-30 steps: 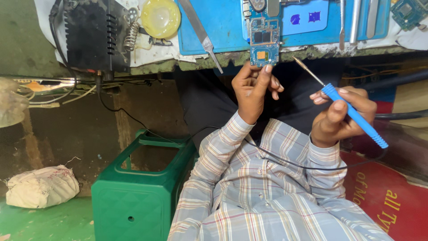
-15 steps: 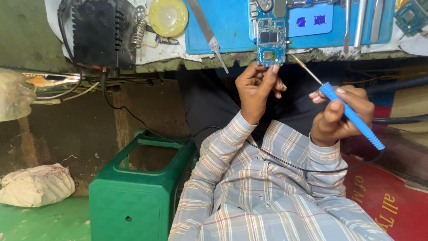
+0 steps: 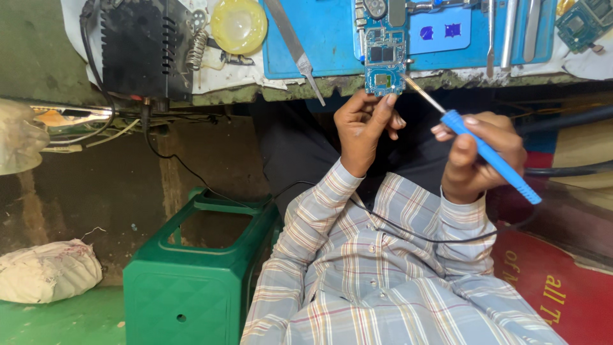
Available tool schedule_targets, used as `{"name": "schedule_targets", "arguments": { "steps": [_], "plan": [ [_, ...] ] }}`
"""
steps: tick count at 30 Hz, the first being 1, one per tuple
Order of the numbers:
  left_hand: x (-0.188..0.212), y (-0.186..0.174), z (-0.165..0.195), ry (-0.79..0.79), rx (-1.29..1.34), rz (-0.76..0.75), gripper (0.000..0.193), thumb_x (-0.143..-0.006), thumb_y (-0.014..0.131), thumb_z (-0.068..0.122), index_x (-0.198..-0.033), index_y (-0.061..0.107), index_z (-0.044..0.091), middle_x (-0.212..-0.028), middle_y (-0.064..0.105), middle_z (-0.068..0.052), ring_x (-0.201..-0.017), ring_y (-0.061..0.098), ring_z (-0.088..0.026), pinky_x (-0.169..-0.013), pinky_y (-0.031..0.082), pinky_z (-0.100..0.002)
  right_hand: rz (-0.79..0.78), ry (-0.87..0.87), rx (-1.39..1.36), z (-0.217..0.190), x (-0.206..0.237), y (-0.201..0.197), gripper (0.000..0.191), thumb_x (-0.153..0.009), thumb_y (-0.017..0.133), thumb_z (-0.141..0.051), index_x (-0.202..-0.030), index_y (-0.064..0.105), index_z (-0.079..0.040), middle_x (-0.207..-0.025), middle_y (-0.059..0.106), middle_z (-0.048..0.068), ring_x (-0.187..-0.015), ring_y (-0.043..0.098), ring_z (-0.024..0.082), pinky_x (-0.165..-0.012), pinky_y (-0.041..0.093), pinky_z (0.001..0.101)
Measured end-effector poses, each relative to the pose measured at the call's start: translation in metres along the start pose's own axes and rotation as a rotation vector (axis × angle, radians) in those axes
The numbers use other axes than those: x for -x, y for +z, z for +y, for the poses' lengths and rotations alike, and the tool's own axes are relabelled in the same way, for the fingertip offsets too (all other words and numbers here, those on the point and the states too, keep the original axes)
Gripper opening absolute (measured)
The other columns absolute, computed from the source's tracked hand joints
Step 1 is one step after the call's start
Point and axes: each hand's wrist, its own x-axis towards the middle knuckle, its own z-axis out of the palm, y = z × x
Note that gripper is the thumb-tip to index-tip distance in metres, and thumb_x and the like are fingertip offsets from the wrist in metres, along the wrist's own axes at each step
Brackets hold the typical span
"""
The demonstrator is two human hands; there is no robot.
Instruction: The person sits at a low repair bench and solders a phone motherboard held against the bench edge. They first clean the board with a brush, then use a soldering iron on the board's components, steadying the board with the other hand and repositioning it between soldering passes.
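Observation:
My left hand (image 3: 365, 128) pinches the lower edge of a blue phone circuit board (image 3: 383, 61) that lies over the front edge of the blue work mat (image 3: 325, 38). In my right hand (image 3: 480, 150) I grip a soldering iron with a blue handle (image 3: 491, 160), held like a pen. Its thin metal tip (image 3: 418, 91) points up and left and ends at the board's lower right corner. The iron's black cord (image 3: 408, 233) trails across my checked shirt.
On the bench are a black power box (image 3: 143, 45), a yellow round lid (image 3: 238, 24), tweezers (image 3: 297, 48), more metal tools (image 3: 511, 32) and a second circuit board (image 3: 584, 22). Below stand a green plastic stool (image 3: 198, 268), a white sack (image 3: 48, 271) and a red cloth (image 3: 555, 287).
The iron's tip has moved a little left, closer to the board's corner. My left hand keeps its hold on the board. The view has shifted slightly.

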Motion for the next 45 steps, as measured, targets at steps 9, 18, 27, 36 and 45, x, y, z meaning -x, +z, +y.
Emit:
{"name": "schedule_targets", "arguments": {
  "steps": [9, 18, 27, 36, 45],
  "plan": [
    [-0.004, -0.012, -0.011, 0.003, 0.022, -0.077, 0.014, -0.106, 0.066, 0.009, -0.11, 0.069, -0.005, -0.08, 0.07, -0.01, -0.069, 0.068, -0.014, -0.056, 0.053, -0.026, -0.182, -0.058, 0.155, -0.012, -0.014, 0.015, 0.02, -0.116, 0.067, -0.015, -0.123, 0.058, 0.002, -0.097, 0.068, 0.02, -0.084, 0.074, 0.025, -0.078, 0.063, 0.0325],
    [-0.004, -0.012, -0.013, 0.015, 0.006, -0.09, 0.014, -0.105, 0.067, 0.008, -0.111, 0.07, -0.005, -0.08, 0.07, -0.01, -0.069, 0.068, -0.013, -0.057, 0.053, -0.025, -0.189, -0.089, 0.209, -0.011, -0.013, 0.014, 0.02, -0.115, 0.067, -0.015, -0.123, 0.058, 0.001, -0.097, 0.07, 0.019, -0.085, 0.075, 0.025, -0.078, 0.062, 0.033],
    [-0.005, -0.011, -0.012, 0.009, 0.004, -0.089, 0.014, -0.105, 0.067, 0.009, -0.11, 0.07, -0.004, -0.08, 0.07, -0.009, -0.07, 0.068, -0.013, -0.056, 0.053, -0.025, -0.16, -0.084, 0.183, -0.014, -0.013, 0.015, 0.02, -0.116, 0.066, -0.017, -0.123, 0.058, 0.0, -0.096, 0.069, 0.019, -0.084, 0.074, 0.026, -0.078, 0.061, 0.0318],
    [-0.004, -0.011, -0.01, 0.01, -0.004, -0.09, 0.015, -0.105, 0.067, 0.01, -0.11, 0.07, -0.004, -0.08, 0.07, -0.009, -0.07, 0.068, -0.012, -0.057, 0.053, -0.025, -0.187, -0.132, 0.228, -0.017, -0.017, 0.017, 0.019, -0.115, 0.066, -0.015, -0.122, 0.059, 0.001, -0.096, 0.071, 0.019, -0.084, 0.074, 0.026, -0.077, 0.06, 0.0317],
    [-0.005, -0.01, -0.01, 0.015, -0.029, -0.083, 0.014, -0.105, 0.068, 0.009, -0.109, 0.069, -0.003, -0.08, 0.07, -0.008, -0.07, 0.068, -0.012, -0.056, 0.052, -0.025, -0.186, -0.145, 0.235, -0.016, -0.016, 0.016, 0.019, -0.115, 0.066, -0.015, -0.121, 0.059, 0.001, -0.097, 0.071, 0.019, -0.083, 0.073, 0.026, -0.077, 0.06, 0.0323]
  ]
}}
